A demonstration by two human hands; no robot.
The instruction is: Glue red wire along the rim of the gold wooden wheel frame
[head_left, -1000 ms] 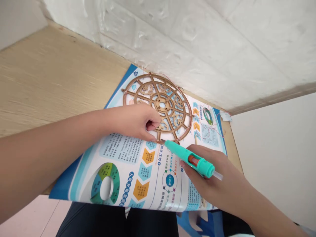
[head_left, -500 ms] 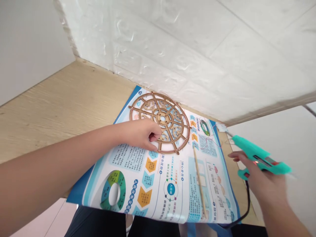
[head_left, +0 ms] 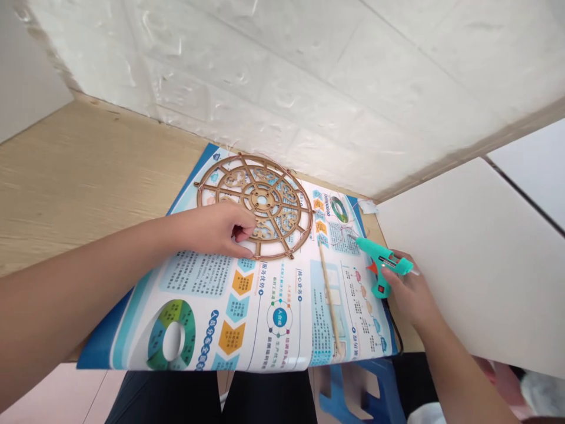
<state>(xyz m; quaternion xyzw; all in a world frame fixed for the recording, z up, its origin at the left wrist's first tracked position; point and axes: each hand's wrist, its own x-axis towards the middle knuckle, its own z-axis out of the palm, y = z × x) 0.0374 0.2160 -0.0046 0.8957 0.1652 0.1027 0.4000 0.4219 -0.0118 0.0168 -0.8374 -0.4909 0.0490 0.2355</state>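
A brown openwork wheel (head_left: 261, 201) with scrolled cut-outs lies on the printed sheet, thin wire running along its rim. At its near left edge, my left hand (head_left: 225, 228) has curled fingers, with thumb and fingertips closed at the rim. My right hand (head_left: 408, 288) is closed around a teal hot glue gun (head_left: 386, 259), above the sheet's right side. The gun's nozzle points left toward the wheel, and its orange trigger shows. Thin loose wires (head_left: 342, 229) trail near the nozzle.
A thin wooden stick (head_left: 329, 294) lies on the printed sheet (head_left: 242, 347), which covers part of the wooden table (head_left: 88, 176). White wall panels (head_left: 282, 76) rise behind. A small white piece (head_left: 367, 206) sits at the back right. A blue stool (head_left: 384, 388) stands below.
My right hand has brought the glue gun left over the sheet and closed its grip on it. My left hand stays at the wheel's rim. The whole view has shifted.
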